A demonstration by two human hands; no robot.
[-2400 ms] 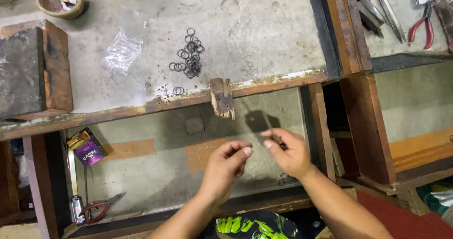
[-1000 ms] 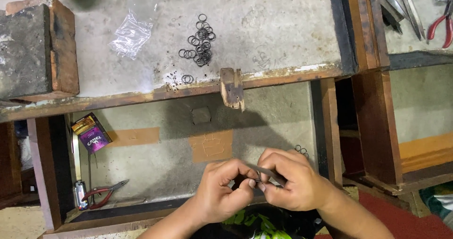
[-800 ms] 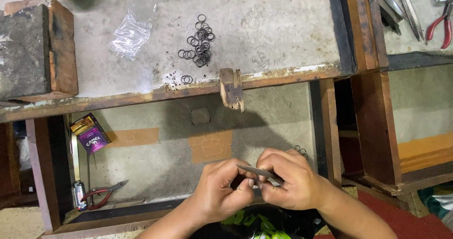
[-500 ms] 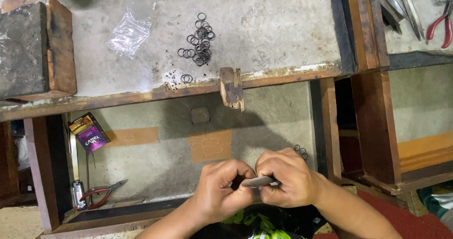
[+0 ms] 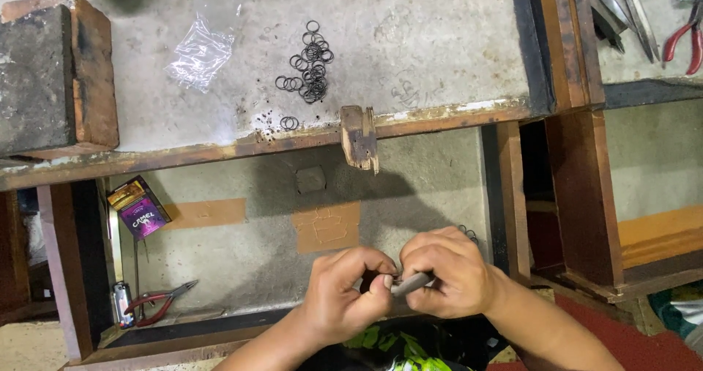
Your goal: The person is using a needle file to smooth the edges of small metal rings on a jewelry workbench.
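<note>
My left hand point(image 5: 346, 292) and my right hand point(image 5: 447, 274) are pressed together low over the open drawer point(image 5: 307, 246). A slim grey metal tool point(image 5: 410, 284) sits in my right hand, its tip at my left fingertips. My left fingers pinch something small and dark there; I cannot tell what it is. A pile of small dark metal rings point(image 5: 311, 63) lies on the grey bench top point(image 5: 410, 41) above, with two loose rings point(image 5: 288, 123) near the bench edge. A worn wooden peg point(image 5: 359, 137) juts from that edge.
A crumpled clear plastic bag point(image 5: 198, 45) and a brick-like block point(image 5: 55, 74) lie at the bench's left. In the drawer are a purple and gold small box point(image 5: 138, 208) and red-handled pliers point(image 5: 157, 302). More pliers point(image 5: 685, 38) and metal tools lie top right.
My hands dropped from mid-drawer to its near edge and came together. The grey tool has tilted flatter between them over the last second.
</note>
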